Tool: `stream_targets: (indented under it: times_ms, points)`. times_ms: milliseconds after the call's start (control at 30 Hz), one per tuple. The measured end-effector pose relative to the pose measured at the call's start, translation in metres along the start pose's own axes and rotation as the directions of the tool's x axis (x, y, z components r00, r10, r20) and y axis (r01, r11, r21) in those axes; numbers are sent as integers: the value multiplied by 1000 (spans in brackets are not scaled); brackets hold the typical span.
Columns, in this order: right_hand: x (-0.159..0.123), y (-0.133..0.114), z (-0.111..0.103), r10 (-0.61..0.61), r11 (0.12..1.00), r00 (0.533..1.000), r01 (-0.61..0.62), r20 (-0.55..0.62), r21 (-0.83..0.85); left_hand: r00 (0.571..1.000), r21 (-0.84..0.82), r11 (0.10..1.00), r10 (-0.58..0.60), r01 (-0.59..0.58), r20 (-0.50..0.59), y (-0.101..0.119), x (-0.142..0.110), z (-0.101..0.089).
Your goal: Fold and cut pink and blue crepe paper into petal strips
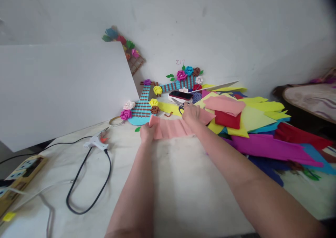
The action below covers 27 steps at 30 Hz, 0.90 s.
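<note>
"Taking the view as a clock face, what sort of place is it?"

"A craft corner, possibly in a home."

"What says craft?"

"On the table, a glue gun and power strip near 8 o'clock, a heap of coloured sheets at 3, a flower-trimmed striped piece towards 1."

"And home?"

"Just a patterned padded thing, maybe a seat, at 3."

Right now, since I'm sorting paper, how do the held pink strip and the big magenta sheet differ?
The pink strip is pale; the magenta sheet is deeper in colour. The pink strip's end is pinched by the left hand; the magenta sheet lies untouched in the pile. Both are longer than wide.
</note>
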State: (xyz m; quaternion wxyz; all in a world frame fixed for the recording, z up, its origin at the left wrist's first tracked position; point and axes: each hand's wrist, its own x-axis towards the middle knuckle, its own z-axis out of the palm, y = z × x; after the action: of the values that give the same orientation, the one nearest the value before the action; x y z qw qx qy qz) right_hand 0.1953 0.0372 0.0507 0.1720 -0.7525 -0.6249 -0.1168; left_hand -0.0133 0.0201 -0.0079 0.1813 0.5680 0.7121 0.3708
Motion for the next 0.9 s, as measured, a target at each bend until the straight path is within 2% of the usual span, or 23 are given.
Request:
stream_targets:
  times_ms: [133,300,400,600,900]
  points:
    - [-17,11,-13,140,966,980,-166,141,196,1000,18,1000,-15,15,5,1,0,0]
    - [-28,27,-7,170,938,960,-227,224,262,998,-24,998,-52,53,17,1,2,2]
    - [-31,32,-1,141,934,959,-211,244,288,998,-30,998,-53,54,25,2,1,1]
    - [-27,23,7,69,973,972,-115,223,199,1000,19,1000,-23,23,6,4,-3,-1]
    - [14,-12,17,39,993,967,-66,253,98,1000,33,999,1,-2,8,4,-3,-2]
